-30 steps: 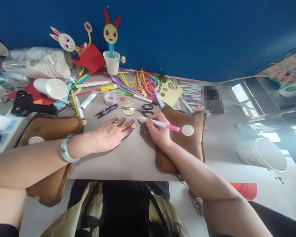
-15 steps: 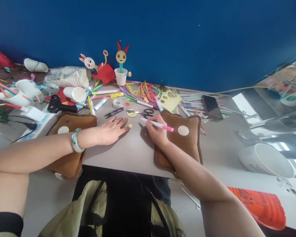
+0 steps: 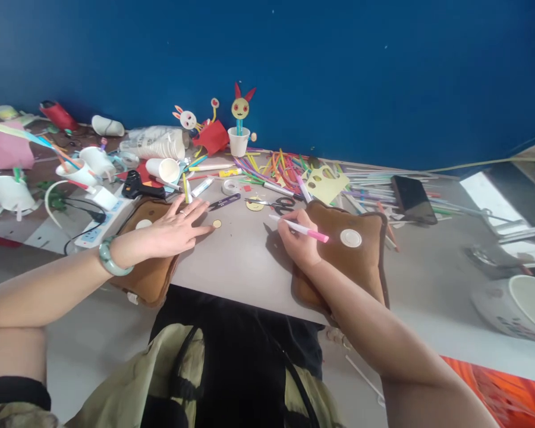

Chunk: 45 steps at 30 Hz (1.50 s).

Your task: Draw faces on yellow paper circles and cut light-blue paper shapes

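From where I stand, the right hand [image 3: 299, 242] has its thumb and fingers pinched around a white and pink marker [image 3: 301, 228], the pale end pointing left and the pink end sticking out to the right. I can't tell whether the tip meets the tabletop [image 3: 236, 261]. Well to the left of that grip, the left hand [image 3: 173, 229] is palm down with its fingers spread, gripping nothing that I can see; its index fingertip is at the edge of a small yellow disc [image 3: 217, 224], which lies flat between the two hands.

Just beyond the marker's tip are the scissors [image 3: 284, 205], their blades reaching left over a round yellow face [image 3: 255, 205]. Left of these, beyond the left hand's fingers, lie purple snips [image 3: 225, 203], with a roll of tape [image 3: 232, 188] just behind.

The right forearm crosses a brown cushion [image 3: 361, 270], and the left wrist is over another brown cushion [image 3: 149, 270]. Farther off from the marker comes a yellow sheet full of holes [image 3: 325, 189], with a dark phone [image 3: 412, 201] to its right. At the back, near the blue wall [image 3: 339, 83], a red-eared figure [image 3: 239, 110] stands in a white paper cup [image 3: 239, 144].
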{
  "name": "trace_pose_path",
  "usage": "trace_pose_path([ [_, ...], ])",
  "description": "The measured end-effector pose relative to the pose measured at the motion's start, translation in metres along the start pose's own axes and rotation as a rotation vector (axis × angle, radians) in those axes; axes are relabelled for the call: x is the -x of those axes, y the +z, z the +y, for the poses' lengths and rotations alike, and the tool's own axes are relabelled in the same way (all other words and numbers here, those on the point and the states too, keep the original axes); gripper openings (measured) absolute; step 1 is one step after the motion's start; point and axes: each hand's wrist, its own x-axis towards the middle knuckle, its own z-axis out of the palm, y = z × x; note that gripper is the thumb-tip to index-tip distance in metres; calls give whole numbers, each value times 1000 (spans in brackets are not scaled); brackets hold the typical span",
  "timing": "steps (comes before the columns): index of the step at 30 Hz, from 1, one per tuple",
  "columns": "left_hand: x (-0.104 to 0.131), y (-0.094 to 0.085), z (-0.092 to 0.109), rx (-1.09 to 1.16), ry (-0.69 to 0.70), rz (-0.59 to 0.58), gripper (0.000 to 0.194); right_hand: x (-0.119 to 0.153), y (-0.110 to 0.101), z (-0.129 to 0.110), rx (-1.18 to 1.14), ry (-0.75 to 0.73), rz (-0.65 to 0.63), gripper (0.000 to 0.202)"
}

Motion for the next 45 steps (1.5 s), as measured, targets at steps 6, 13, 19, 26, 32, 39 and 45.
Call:
trace_pose_path([
  [6,7,7,-21,-16,-64,-51,57,0,0,-1,15,-21,0,6],
  [13,-1,7,-30,-6,-124,-67,54,0,0,-1,24,7,-16,6],
  [19,-4,10,-30,15,-159,17,50,1,0,-1,18,16,-35,7],
  [26,-8,4,-28,69,-191,80,44,1,0,-1,1,37,-54,8],
  [32,-11,-8,-33,44,-272,165,22,1,-1,-1,6,17,-56,8],
  [39,-18,-7,-42,20,-294,188,9,1,-2,-3,-4,43,-67,8],
  [45,-24,-2,-40,49,-281,187,13,0,-1,-3,11,50,-80,7],
])
